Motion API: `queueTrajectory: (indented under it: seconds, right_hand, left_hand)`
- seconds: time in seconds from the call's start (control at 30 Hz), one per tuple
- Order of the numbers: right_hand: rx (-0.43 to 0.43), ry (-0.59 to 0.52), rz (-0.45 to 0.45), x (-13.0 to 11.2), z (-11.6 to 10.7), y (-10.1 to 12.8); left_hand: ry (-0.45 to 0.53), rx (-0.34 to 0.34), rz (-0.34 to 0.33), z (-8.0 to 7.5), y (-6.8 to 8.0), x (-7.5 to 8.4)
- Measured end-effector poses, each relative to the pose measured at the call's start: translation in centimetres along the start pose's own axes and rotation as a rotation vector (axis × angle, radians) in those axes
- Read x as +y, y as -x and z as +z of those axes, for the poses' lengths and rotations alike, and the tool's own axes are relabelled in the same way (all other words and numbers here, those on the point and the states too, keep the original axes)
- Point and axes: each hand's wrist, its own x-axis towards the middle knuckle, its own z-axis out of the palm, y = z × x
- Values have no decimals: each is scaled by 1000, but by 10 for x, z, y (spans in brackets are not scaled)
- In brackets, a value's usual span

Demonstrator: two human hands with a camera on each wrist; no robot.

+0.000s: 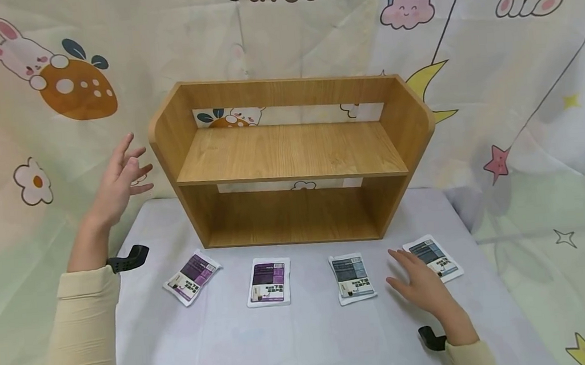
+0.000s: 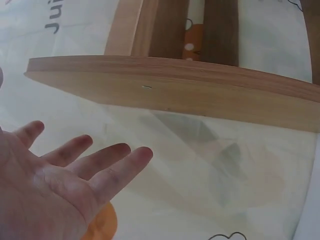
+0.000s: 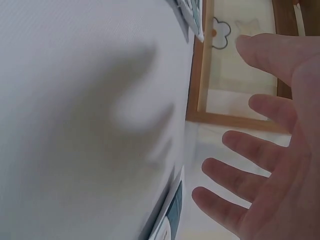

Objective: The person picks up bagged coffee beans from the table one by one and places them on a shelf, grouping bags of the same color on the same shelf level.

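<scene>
My right hand [image 1: 421,287]: fingers spread and flat, palm down, hovering low over the table at lower right of the head view, holding nothing; whether it touches the cloth I can't tell
Nearest to it: the far-right blue packet [image 1: 433,258], just beside my fingertips, and the second blue packet [image 1: 352,277] on the other side of the hand
Right wrist view: my open fingers [image 3: 260,162] fill the right half, with the corner of a blue packet [image 3: 175,212] peeking in at the bottom edge
My left hand [image 1: 119,182]: up in the air at left of centre, fingers loose and spread, empty, close to the left side wall of the wooden shelf [image 1: 290,154] but not on it
Left wrist view: my open palm [image 2: 60,182] at lower left, the shelf's side panel [image 2: 200,95] running across above it, a clear gap between them
Purple packets: two of them, one tilted [image 1: 192,276] at lower left of centre, one straight [image 1: 269,281] beside it
Where things stand: all four packets lie in a row on the white table [image 1: 284,343] in front of the shelf
Done so far, by my reckoning: nothing shelved; both shelf levels show bare wood
Left to do: every packet is untouched, and my right hand looks poised by the blue pair
</scene>
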Motion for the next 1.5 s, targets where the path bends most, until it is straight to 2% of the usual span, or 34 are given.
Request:
queueTrajectory:
  seconds: [0.3,0.47,0.73,0.9,1.2,1.33,1.5]
  right_hand:
    - [-21,-14,1,-11,4,-8]
    - [-33,-48,-19,-12,7,-11]
    - [-47,-72,-29,-14,14,-15]
    - [-54,-76,-29,-18,15,-17]
    - [-54,-128,-40,-26,21,-21]
    - [-86,-134,-34,-31,25,-21]
    - [-71,-134,-42,-36,29,-24]
  left_hand:
    - [50,-30,-8,-5,-28,17]
    - [25,-68,-35,-9,-38,21]
    - [15,-128,-58,-14,-43,23]
    - [62,-194,-56,-17,-47,27]
    - [180,-250,-23,-17,-60,31]
    - [153,-259,-26,-15,-64,33]
    - [104,-233,-31,-14,-69,35]
